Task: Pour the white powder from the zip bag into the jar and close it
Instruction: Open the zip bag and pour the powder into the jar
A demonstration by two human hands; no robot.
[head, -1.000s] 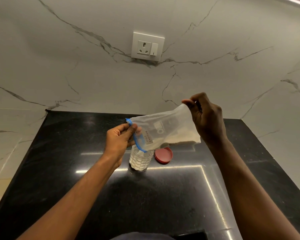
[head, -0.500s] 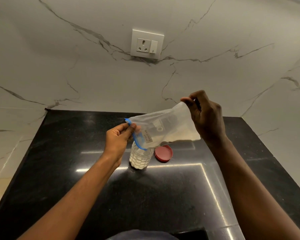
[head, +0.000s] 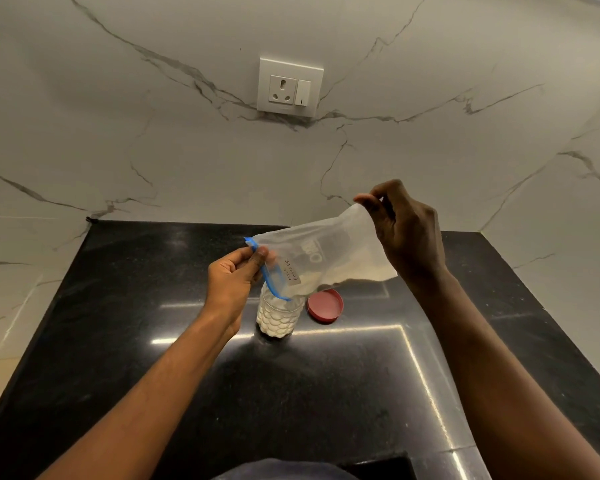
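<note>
Marble wall point(head: 118, 150) all round the back and sides, with a white socket point(head: 290, 86) stuck on it above the black counter point(head: 136, 341), so it's a pretty tight corner. Both hands are up over the counter with the zip bag point(head: 321, 259) stretched between them. Left hand point(head: 234, 282) is pinching the blue zip edge point(head: 267, 271) at the open mouth, thumb on top, fingers curled underneath. Right hand point(head: 407, 237) has the far bottom corner of the bag nipped between thumb and fingertips, lifted higher, so the bag slopes down toward the mouth. The mouth sits right over the jar point(head: 278, 315), which stands upright on the counter and looks mostly full of white powder point(head: 276, 320). Red lid point(head: 325, 305) lies flat on the counter just beside the jar on its right, not on it. The bag covers the top of the jar, so I can't tell if the zip edge actually touches the rim. Some powder looks gathered low in the bag near the right hand, but the plastic is cloudy and it's hard to say how much. There's a handwritten label on the bag that I can't read properly. Dark shape at the bottom edge is cut off, can't make it out.
</note>
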